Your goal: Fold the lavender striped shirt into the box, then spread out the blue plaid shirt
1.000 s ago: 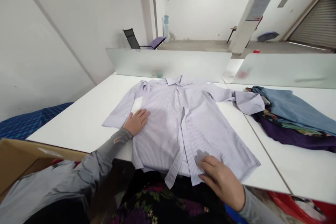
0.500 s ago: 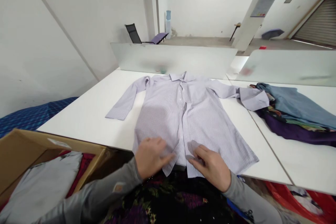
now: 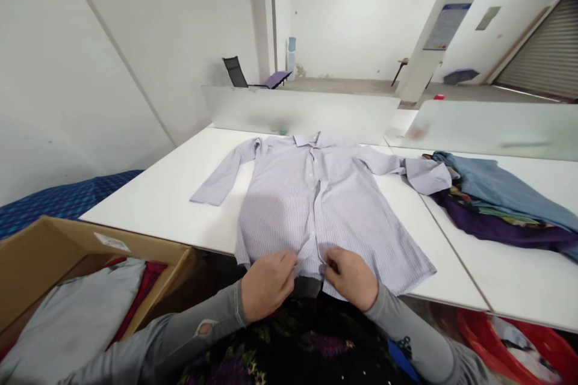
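Observation:
A pale lilac striped shirt [image 3: 275,210] lies front side up on a white table [image 3: 149,198], its collar at the far side and its sleeves spread out. Its front hangs partly unfastened near the hem. My left hand [image 3: 270,284] is closed on the front edge of the left panel, just above the hem. On the other side of the opening, my right hand [image 3: 351,277] pinches the edge of the right panel. Both hands are close to the table's near edge, with the shirt's gap between them.
A cardboard box [image 3: 178,277] holding folded grey and red clothes stands at the lower left. To the right lies a pile of clothes [image 3: 506,192], touching the shirt's cuff. Frosted dividers [image 3: 316,109] line the far edge. A red bag [image 3: 478,343] sits below right.
Both hands have closed their fingers on the shirt's front edges, the left one drawing its edge slightly up. The whole view has shifted a little.

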The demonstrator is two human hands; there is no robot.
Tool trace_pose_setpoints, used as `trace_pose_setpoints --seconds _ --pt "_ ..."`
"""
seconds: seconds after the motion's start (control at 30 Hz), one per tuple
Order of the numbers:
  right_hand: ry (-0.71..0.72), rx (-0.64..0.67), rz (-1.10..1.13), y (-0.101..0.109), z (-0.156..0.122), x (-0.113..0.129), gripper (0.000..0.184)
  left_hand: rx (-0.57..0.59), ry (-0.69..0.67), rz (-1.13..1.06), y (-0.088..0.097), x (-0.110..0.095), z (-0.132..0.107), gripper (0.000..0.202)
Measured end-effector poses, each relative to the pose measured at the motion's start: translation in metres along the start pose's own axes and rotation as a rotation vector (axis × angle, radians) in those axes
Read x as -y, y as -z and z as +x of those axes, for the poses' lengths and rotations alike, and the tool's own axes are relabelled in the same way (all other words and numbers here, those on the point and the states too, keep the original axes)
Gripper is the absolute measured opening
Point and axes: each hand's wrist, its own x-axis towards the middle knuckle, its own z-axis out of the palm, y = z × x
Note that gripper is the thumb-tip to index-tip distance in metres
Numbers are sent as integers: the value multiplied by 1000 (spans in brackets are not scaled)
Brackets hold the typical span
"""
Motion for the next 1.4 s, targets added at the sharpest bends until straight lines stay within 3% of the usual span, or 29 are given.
trace_pose_setpoints --seconds 0.17,0.23,0.3,0.37,0.43,0.5,0.57,0.63,0.73,0.8,0.87,0.93,1.03,1.1,1.2,1.3,1.4 --pt "-37 -20 387 35 1 -17 11 -47 -54 -196 7 -15 16 18" --pt "-30 -13 546 47 -3 -18 14 30 -144 -238 -2 -17 24 19" --pt "3 20 639 52 -8 -15 16 184 -259 -253 -14 -15 29 19" --pt "66 55 620 50 -11 -11 16 315 -351 -253 -24 -12 31 27" --pt "154 136 517 43 -11 -7 14 372 -419 -278 -25 -7 29 31" --pt "213 223 404 38 -8 -7 13 380 -431 -306 -17 0 27 18" --pt "220 248 337 37 -4 -9 15 334 -348 -269 -5 10 25 6" --pt "221 217 317 36 1 -10 17 207 -169 -137 6 25 25 13" --pt "375 280 298 37 6 -10 16 48 69 132 15 56 23 15" --pt "496 393 291 39 11 -13 16 57 152 278 18 77 17 19" --pt "509 416 292 45 24 -18 17 116 196 369 22 94 8 24" --pt "422 272 257 53 47 -28 19 175 228 417 30 105 0 26" --pt "203 -68 104 61 99 -44 23 248 287 449 44 110 1 26" --pt "76 -204 -25 58 137 -49 23 247 296 450 49 108 16 25" --pt "-80 -182 -198 46 182 -47 23 153 144 367 45 100 62 21" --pt "-199 -108 -277 33 206 -39 28 47 -89 219 25 95 120 17" --pt "-241 -93 -286 29 215 -37 21 4 -126 155 -2 97 164 41"
